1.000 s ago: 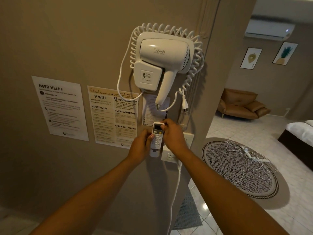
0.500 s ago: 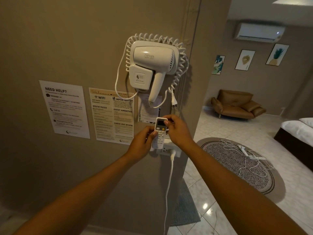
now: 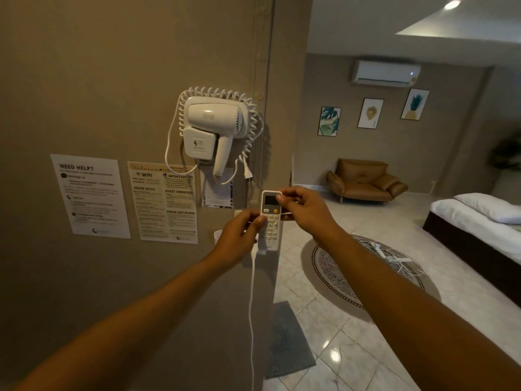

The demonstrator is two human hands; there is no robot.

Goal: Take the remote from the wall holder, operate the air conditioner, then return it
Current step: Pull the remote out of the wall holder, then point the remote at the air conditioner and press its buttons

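A white remote [image 3: 270, 218] with a small screen and yellow buttons stands upright in front of the wall corner. My left hand [image 3: 239, 238] grips its lower left side, thumb on the keypad. My right hand [image 3: 306, 211] pinches its top right edge beside the screen. The white air conditioner [image 3: 384, 73] hangs high on the far wall, a small light lit on it. A bit of the white wall holder [image 3: 217, 235] shows left of my left hand; most of it is hidden.
A white wall hair dryer [image 3: 214, 127] with coiled cord hangs above the remote. Paper notices [image 3: 162, 201] are stuck to the wall. A white cable [image 3: 251, 306] drops from the socket. A round rug [image 3: 338, 275] with loose cables, a brown armchair [image 3: 365, 179] and a bed [image 3: 479, 221] lie to the right.
Both hands have carried the remote off the wall and to the right, past the wall corner. The view has turned right, showing more of the room and the air conditioner.
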